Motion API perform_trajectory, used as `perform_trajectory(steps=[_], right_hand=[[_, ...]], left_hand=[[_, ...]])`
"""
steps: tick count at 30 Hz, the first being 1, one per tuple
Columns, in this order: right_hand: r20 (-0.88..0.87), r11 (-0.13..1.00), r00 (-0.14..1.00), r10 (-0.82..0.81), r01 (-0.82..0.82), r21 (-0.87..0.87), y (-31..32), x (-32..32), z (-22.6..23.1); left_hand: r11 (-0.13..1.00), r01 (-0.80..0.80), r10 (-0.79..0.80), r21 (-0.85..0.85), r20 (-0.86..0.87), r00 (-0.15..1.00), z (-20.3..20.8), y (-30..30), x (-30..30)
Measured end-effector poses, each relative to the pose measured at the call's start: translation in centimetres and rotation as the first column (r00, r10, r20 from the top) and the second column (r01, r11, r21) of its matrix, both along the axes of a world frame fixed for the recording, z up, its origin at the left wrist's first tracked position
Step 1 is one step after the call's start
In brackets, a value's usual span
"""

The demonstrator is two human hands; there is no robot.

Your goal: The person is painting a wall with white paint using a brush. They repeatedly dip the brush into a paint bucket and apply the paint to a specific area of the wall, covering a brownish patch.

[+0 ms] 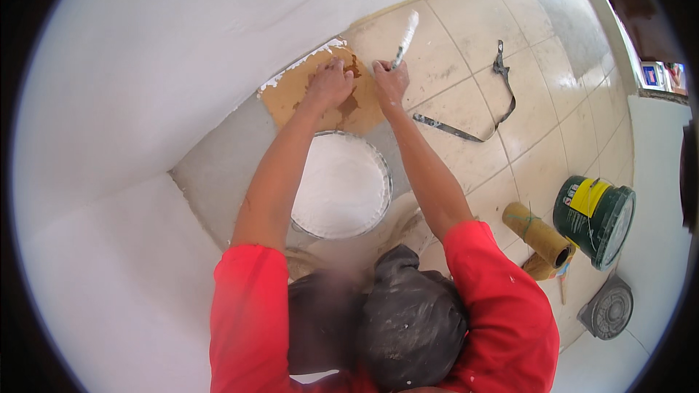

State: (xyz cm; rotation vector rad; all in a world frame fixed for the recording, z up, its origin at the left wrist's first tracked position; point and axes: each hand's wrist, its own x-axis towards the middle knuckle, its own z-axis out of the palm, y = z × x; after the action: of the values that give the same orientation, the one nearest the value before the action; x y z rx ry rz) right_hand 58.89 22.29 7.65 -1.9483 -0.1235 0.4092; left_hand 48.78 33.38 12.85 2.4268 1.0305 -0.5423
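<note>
My left hand (331,87) rests on a brown paper sheet (287,98), fingers bent and closed at it. The sheet lies along the foot of the wall, with wet dark patches and white paint on its far edge. Beside the sheet's right edge, my right hand (392,84) is closed around a slim, white paint-coated brush (408,35) pointing up and away; its form is partly obscured by paint. Below the sheet, between my forearms, stands a round bucket of white paint (342,185).
White walls (145,65) meet at the left. A dark strap (466,133) lies on the tiled floor (539,127). At the right are a brown paper roll (539,236), a green bucket (575,211) with a yellow label, and a dark round lid (610,309). A doorway opens at the upper right.
</note>
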Motion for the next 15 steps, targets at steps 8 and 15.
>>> perform_trajectory(steps=[8,15], right_hand=[[-0.024,0.997,0.997,-0.078,0.078,-0.012,2.2,-0.7,0.2],[-0.026,0.995,0.999,0.033,-0.035,-0.092,-4.3,-2.7,1.0]], left_hand=[[0.997,0.075,-0.074,0.011,-0.04,0.996,0.4,-0.9,1.2],[1.0,-0.009,0.009,-0.002,-0.126,0.992,0.4,-0.8,2.3]])
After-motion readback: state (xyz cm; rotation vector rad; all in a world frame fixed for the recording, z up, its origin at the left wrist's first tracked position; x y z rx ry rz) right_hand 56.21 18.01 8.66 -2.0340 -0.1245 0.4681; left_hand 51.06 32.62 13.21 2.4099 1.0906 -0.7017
